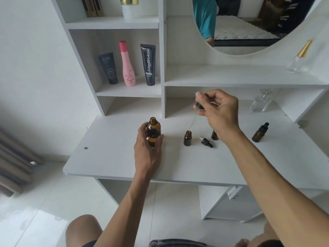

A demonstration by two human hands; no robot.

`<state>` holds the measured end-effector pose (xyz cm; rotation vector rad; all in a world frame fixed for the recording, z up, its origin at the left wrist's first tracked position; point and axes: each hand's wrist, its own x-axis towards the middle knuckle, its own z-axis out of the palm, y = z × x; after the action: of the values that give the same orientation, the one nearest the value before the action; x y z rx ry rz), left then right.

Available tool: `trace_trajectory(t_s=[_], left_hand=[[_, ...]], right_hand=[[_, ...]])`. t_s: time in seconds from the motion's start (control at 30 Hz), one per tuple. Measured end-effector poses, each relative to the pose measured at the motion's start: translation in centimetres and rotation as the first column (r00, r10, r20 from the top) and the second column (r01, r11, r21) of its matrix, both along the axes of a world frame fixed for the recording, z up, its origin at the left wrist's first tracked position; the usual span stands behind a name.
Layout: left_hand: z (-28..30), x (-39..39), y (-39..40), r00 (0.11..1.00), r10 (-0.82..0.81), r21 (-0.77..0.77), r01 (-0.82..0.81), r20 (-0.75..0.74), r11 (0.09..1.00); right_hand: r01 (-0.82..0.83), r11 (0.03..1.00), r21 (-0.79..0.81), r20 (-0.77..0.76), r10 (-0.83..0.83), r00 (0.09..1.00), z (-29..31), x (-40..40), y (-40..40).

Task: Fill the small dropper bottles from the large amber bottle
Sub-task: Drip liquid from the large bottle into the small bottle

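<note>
The large amber bottle (154,130) stands uncapped on the white desk (110,157), and my left hand (148,148) grips its body. My right hand (218,111) pinches a long dropper (198,106) by its black cap and bulb; the glass tip hangs just over the mouth of an open small amber bottle (188,138). A loose black dropper cap (206,142) lies beside that bottle. Another small bottle (214,135) is partly hidden behind my right wrist. A capped small dropper bottle (260,133) stands farther right.
Two dark tubes and a pink bottle (127,65) stand on the shelf behind. Clear glass perfume bottles (260,104) sit at the back right under a round mirror (249,24). A shelf divider (164,102) rises just behind the bottles.
</note>
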<state>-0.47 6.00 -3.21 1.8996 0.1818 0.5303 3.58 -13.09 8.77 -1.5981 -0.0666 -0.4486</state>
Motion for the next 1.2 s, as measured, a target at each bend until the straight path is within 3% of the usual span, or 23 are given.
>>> trace_trajectory(t_s=[1.2], left_hand=[[0.3, -0.1, -0.2, 0.999, 0.013, 0.010, -0.012, -0.041, 1.000]], right_hand=[[-0.023, 0.986, -0.167, -0.016, 0.020, 1.000, -0.9, 0.1, 0.6]])
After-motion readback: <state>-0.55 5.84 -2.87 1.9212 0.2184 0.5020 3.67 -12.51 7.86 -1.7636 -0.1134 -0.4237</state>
